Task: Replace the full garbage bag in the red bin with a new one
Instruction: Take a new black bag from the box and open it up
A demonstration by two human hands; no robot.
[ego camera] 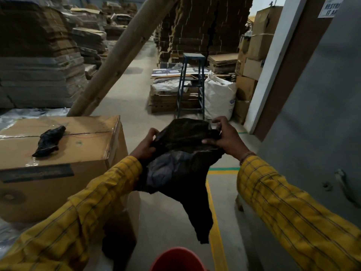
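A black garbage bag (181, 165) hangs in front of me, held up by both hands at its top edge. My left hand (146, 145) pinches the bag's left side and my right hand (226, 136) grips its right side. The bag's loose tail droops down toward the red bin (176, 260), whose rim shows at the bottom edge of the view. Another crumpled black bag (48, 140) lies on top of a large cardboard box (64, 173) to my left. A dark mass (117, 237) sits low beside the box; I cannot tell what it is.
A blue metal stool (192, 85) and a white sack (218, 98) stand ahead on the concrete floor. Stacks of flattened cardboard fill the left and back. A slanted wooden pole (121, 55) crosses the aisle. A grey door or panel (312, 124) is on my right, with yellow and green floor lines below.
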